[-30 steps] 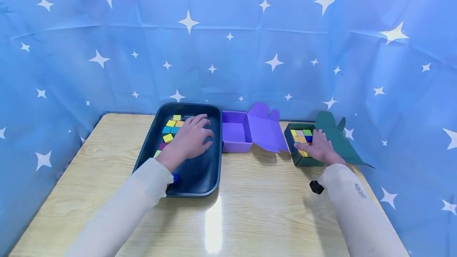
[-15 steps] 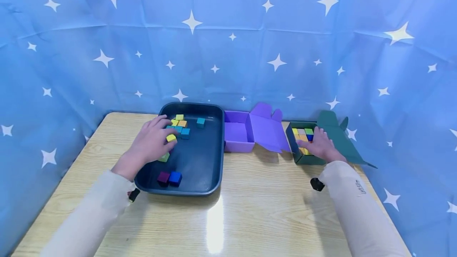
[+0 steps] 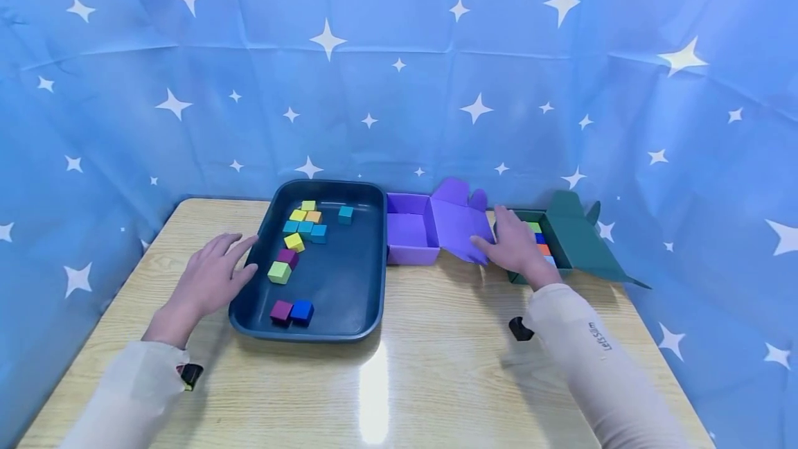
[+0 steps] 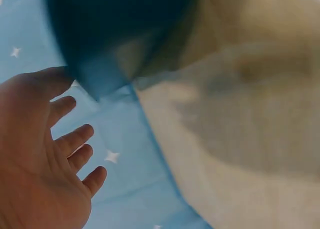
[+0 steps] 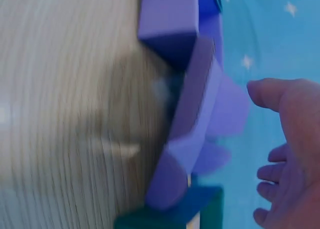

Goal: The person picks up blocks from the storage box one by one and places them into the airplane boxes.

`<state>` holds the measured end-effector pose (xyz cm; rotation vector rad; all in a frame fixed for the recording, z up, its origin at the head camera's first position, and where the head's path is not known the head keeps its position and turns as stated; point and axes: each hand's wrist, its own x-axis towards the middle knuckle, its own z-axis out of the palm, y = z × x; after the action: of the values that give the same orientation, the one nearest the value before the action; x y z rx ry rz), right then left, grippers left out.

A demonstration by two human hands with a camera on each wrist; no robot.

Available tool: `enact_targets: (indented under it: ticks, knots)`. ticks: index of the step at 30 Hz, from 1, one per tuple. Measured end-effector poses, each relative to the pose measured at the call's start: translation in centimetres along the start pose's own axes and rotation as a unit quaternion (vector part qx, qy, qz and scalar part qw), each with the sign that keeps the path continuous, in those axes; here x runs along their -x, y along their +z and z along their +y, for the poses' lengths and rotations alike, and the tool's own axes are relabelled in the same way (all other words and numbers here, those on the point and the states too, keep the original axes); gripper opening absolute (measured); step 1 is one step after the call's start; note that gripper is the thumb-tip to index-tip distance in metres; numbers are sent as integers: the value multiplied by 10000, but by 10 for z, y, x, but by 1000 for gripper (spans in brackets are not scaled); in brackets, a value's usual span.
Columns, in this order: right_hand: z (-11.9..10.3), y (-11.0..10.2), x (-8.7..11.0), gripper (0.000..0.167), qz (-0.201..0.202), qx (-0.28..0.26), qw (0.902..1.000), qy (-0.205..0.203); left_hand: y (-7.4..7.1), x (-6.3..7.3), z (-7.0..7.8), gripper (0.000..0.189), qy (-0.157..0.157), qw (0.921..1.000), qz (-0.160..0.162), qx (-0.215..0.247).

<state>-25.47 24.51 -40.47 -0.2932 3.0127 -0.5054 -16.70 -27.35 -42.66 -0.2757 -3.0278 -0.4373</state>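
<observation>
My left hand hovers at the left rim of a dark blue tray, its fingers loosely spread and holding nothing. Several coloured cubes lie inside the tray, among them a light green cube, a blue cube and a teal cube. Over the left part of a green box is my right hand, fingers extended and nothing held. That hand covers some of the cubes in the box; an orange cube shows beside it. A purple box stands between tray and green box.
The purple lid lies folded out toward the green box. A green lid opens to the right. Behind the wooden table hangs a blue curtain with white stars.
My left hand has drawn back leftward from over the tray, uncovering the cubes there. My right hand has shifted left from the green box's right side toward the purple lid.
</observation>
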Motion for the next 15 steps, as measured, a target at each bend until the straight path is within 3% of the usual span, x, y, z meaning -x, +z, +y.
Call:
enact_targets:
  ticks: [7, 15]
  knots:
    - [-29, 19, 4, 91, -2, -176, 9996, -225, 18, 1, -10, 52, -91, 9998, -161, 77]
    - [-52, 34, 6, 94, -312, -221, 9988, -292, 23, 4, -19, 51, -293, 9995, -64, 18]
